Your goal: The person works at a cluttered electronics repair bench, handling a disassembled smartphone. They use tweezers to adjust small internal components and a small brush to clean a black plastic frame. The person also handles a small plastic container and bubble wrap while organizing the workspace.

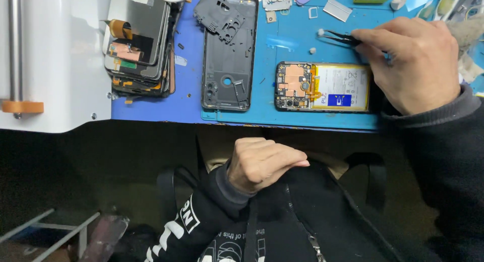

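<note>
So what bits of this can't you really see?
All in the head view:
- The opened phone: its right end is hidden under the right hand.
- The tweezers: their back end is hidden in that hand's grip; the white speck at the tips is too small to identify.
- The left hand: a loose fist, its fingers curl under out of sight.
- The tools at top right: cut off by the edge.

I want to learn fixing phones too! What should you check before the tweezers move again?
1. Tweezers held firmly in right hand: ok.
2. Small white bit at the tweezer tips, gripped or only touching: cannot tell.
3. Open phone lying flat on the blue mat: ok.
4. Left hand steadying the phone: not ok, it rests in the lap.
5. Loose grey bit lying clear of the phone: ok.
</note>
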